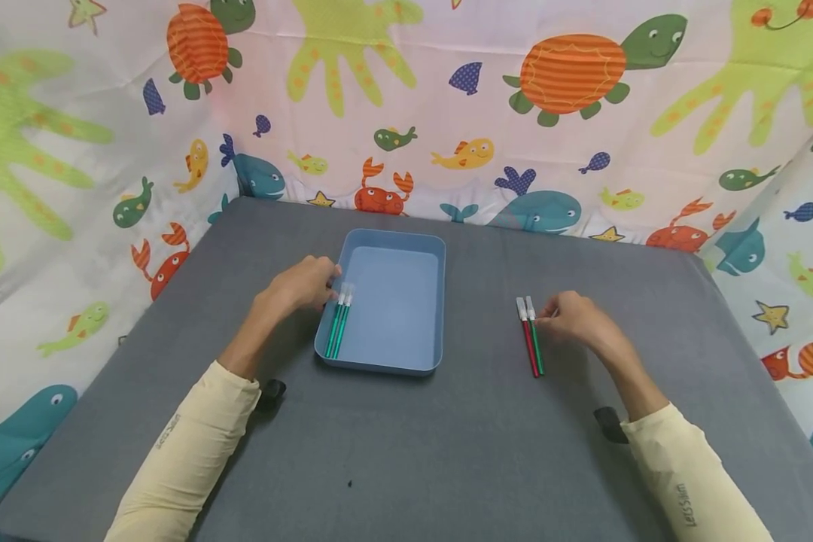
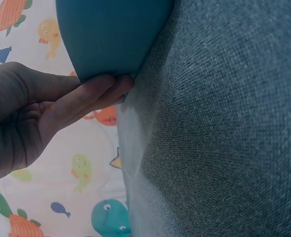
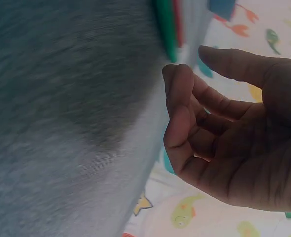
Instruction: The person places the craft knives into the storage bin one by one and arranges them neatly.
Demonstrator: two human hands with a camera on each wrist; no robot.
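Observation:
A blue rectangular tray (image 1: pixel 396 301) lies left of the middle of the table. My left hand (image 1: pixel 303 283) pinches its left wall between thumb and fingers; the left wrist view shows the tray's outer wall (image 2: pixel 111 39) in that grip. Two slim green pens (image 1: pixel 339 327) with pale caps lie side by side along the tray's left side. Right of the tray, a red pen (image 1: pixel 530 346) and a green pen (image 1: pixel 537 348) lie together on the table. Beside their capped ends is my right hand (image 1: pixel 574 318), fingers loosely bent. In the right wrist view its thumb stands apart from the fingers, with nothing between them.
Grey cloth covers the table (image 1: pixel 406 444). A curtain (image 1: pixel 406 98) printed with sea animals encloses the back and both sides. A tiny dark speck (image 1: pixel 349 483) lies near the front. Small black devices (image 1: pixel 271 393) sit at both wrists.

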